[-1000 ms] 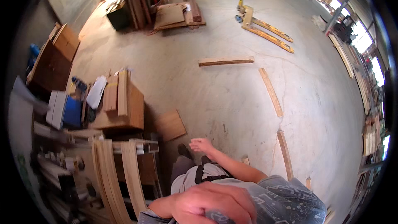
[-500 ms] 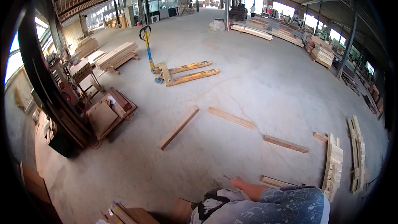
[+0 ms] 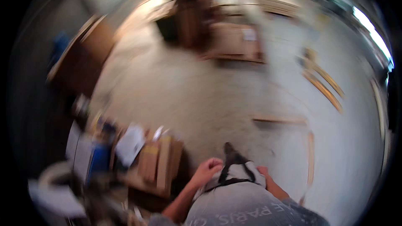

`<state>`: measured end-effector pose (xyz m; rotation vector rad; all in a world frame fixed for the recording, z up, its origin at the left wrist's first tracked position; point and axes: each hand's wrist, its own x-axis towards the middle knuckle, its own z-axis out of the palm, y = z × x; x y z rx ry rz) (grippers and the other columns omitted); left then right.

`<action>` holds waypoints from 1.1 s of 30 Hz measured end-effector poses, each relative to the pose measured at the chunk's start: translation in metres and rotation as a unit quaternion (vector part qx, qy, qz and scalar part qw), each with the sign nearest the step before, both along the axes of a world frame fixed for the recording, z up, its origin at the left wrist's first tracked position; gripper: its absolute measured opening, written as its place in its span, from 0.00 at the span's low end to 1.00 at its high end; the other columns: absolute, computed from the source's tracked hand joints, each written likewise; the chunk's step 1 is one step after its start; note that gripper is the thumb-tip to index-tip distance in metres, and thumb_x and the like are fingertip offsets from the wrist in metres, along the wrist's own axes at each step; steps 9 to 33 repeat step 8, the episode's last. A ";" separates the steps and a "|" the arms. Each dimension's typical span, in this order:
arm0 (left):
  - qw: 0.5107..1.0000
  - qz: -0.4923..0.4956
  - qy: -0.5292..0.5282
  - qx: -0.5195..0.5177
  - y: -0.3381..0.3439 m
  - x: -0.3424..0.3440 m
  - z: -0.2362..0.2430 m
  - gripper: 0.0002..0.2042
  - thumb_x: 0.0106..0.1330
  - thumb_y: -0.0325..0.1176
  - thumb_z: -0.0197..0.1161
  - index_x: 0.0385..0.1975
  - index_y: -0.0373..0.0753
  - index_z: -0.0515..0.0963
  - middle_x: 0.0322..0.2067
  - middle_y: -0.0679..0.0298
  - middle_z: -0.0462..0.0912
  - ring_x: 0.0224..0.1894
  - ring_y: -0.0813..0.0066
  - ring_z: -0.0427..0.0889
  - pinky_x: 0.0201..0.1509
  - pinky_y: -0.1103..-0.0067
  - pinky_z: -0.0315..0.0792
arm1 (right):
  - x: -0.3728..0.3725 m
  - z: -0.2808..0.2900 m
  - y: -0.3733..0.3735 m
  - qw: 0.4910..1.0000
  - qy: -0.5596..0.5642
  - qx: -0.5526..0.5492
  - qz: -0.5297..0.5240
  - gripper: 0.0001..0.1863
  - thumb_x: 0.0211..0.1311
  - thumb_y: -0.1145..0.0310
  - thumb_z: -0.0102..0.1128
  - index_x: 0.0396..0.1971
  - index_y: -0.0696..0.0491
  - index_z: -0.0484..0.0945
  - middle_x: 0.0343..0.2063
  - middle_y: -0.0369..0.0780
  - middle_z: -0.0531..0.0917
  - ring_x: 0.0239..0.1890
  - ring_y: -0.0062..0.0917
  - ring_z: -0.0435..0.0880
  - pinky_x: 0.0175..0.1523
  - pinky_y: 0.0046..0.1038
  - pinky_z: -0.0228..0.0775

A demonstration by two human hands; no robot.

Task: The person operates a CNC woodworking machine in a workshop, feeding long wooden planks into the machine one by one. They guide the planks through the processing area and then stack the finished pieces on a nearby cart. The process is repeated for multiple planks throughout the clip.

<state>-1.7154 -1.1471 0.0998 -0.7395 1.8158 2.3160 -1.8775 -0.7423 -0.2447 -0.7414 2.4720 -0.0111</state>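
While view blurs, left hand (image 3: 208,168) curled on grey garment (image 3: 234,175) near waist; right hand (image 3: 263,171) touching it, grip unclear.

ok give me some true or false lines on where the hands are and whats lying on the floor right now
1. Both hands rest at the person's waist. True: the left hand and the right hand sit at the hem of the grey shirt.
2. The left hand holds a plank. False: it holds nothing.
3. Loose wooden planks lie on the concrete floor. True.
4. The picture is sharp. False: it is motion-blurred.
5. Stacked boards lie to the person's right. False: to the left.
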 end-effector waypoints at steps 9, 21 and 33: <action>0.874 0.476 -0.079 0.060 -0.138 0.016 -0.049 0.15 0.64 0.31 0.63 0.49 0.35 0.74 0.37 0.60 0.82 0.37 0.75 0.81 0.42 0.78 0.76 | -0.296 0.006 -0.159 0.742 -0.512 -0.294 -0.316 0.19 0.61 0.64 0.55 0.52 0.52 0.73 0.32 0.35 0.83 0.27 0.23 0.80 0.27 0.26 0.72; 0.874 0.476 -0.079 0.060 -0.138 0.016 -0.049 0.15 0.64 0.31 0.63 0.49 0.35 0.74 0.37 0.60 0.82 0.37 0.75 0.81 0.42 0.78 0.76 | -0.296 0.006 -0.159 0.742 -0.512 -0.294 -0.316 0.19 0.61 0.64 0.55 0.52 0.52 0.73 0.32 0.35 0.83 0.27 0.23 0.80 0.27 0.26 0.72; 0.874 0.476 -0.079 0.060 -0.138 0.016 -0.049 0.15 0.64 0.31 0.63 0.49 0.35 0.74 0.37 0.60 0.82 0.37 0.75 0.81 0.42 0.78 0.76 | -0.296 0.006 -0.159 0.742 -0.512 -0.294 -0.316 0.19 0.61 0.64 0.55 0.52 0.52 0.73 0.32 0.35 0.83 0.27 0.23 0.80 0.27 0.26 0.72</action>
